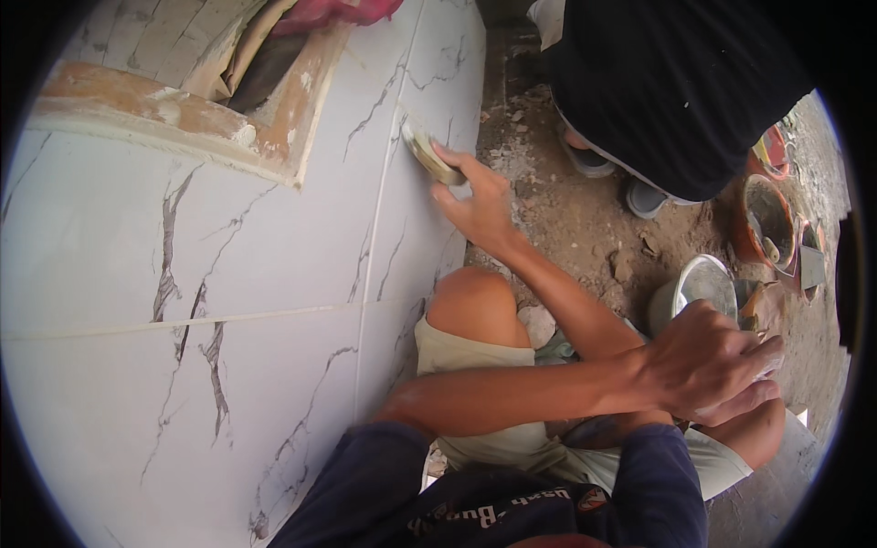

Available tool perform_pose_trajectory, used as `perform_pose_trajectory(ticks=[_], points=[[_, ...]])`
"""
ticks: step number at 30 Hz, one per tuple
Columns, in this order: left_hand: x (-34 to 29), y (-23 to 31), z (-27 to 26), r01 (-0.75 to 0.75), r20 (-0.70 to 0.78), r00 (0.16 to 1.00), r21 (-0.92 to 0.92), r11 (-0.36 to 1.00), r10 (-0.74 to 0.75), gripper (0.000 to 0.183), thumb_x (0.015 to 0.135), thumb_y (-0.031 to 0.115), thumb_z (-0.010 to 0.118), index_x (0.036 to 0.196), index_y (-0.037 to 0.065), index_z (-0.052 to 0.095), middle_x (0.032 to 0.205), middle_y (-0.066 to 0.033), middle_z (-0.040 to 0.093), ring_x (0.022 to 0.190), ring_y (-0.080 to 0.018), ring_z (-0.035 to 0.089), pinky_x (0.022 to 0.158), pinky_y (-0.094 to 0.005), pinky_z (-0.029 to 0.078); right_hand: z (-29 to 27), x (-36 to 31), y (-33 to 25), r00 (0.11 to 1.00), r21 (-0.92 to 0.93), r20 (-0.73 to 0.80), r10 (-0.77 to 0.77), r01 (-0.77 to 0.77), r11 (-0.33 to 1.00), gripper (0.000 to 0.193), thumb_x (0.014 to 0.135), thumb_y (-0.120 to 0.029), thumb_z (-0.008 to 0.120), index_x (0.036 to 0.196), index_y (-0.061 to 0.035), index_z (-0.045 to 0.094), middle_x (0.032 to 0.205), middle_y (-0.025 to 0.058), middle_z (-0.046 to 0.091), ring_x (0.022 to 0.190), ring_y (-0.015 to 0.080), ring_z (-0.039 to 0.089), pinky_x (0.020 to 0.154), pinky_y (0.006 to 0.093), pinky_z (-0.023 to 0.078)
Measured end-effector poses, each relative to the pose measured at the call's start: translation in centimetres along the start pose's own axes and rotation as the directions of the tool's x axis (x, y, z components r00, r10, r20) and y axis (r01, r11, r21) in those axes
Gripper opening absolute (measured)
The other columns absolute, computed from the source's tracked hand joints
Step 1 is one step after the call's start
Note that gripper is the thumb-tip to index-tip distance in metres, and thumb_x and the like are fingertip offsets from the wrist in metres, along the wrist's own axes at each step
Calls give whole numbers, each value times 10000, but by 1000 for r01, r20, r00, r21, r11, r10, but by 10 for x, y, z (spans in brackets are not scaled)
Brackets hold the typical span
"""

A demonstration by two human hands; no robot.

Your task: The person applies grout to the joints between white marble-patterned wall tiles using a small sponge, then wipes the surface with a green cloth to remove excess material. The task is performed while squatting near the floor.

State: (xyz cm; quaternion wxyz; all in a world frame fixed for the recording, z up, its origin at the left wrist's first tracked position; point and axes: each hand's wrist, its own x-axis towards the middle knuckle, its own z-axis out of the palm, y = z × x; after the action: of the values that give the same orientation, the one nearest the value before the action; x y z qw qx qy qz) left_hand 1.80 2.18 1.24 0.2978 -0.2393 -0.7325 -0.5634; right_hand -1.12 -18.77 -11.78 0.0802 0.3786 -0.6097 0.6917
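- R hand point(477, 203): grip closed on small flat tan-grey pad w/ pale grout-smeared edge point(426, 153); thumb below, fingers over the top.
- Pad: pressed to the thin vertical joint line point(379, 237) between two tiles, near upper right corner of the white grey-veined marble-look tiled wall point(274, 237).
- L hand point(708, 365): forearm crosses the body to the right; fingers curled shut, resting on the far knee. Can't tell if anything is inside the grip.
- Bare bent knee point(470, 303): just beside the wall's right edge, under the R forearm.
- Wall opening w/ rough tan mortar-stained frame point(183, 119): upper left; pink cloth point(338, 11) above it.
- Bare dirt-and-rubble floor point(566, 219): right of wall.
- Round grey metal bowl point(705, 283): on floor, just above L hand.
- Orange-brown round bucket point(764, 219): near floor's right edge.
- 2nd person in dark garment point(676, 82): top right, grey shoe point(645, 197) on floor.
- Handling note (judgement): keep pad flat across the joint, light even pressure, follow the line w/o digging filler out; wrist looks steady enough, L hand on the knee prob. helps balance.
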Motion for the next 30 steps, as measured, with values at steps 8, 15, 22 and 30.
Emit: perform_pose_trajectory(ticks=[8,15,22,30], points=[[3,-2,3,-17,4,1000,41,999,17,330,927,311,768,1036,12,681,630,-64,654,522,-283,662,477,-418,504,-23,41,62,842,-200,-58,536,-536,820,326,869,-194,768,1111,23,764,889,204,771,862,328,781,793,421,605],[6,-6,-2,-5,-20,1000,41,999,6,303,910,297,770,1005,30,664,608,-65,630,509,-292,647,474,-417,499,-16,96,-24,856,9,90,510,-512,859,410,915,-189,780,1224,78,751,1018,176,819,933,190,788,849,321,622],[8,-13,0,29,-11,1000,37,999,-29,290,909,303,764,973,43,650,633,-81,656,511,-291,654,480,-427,504,-21,54,10,951,271,-86,296,-264,926,458,926,-62,777,1351,68,666,1192,164,784,990,132,747,902,297,606],[3,-16,-4,11,-27,1000,64,998,-9,309,922,305,753,1009,22,665,628,-83,655,505,-285,655,475,-418,504,-18,-27,46,982,9,125,143,-145,989,343,851,-27,803,1163,48,682,1171,199,780,1039,254,780,930,343,608]])
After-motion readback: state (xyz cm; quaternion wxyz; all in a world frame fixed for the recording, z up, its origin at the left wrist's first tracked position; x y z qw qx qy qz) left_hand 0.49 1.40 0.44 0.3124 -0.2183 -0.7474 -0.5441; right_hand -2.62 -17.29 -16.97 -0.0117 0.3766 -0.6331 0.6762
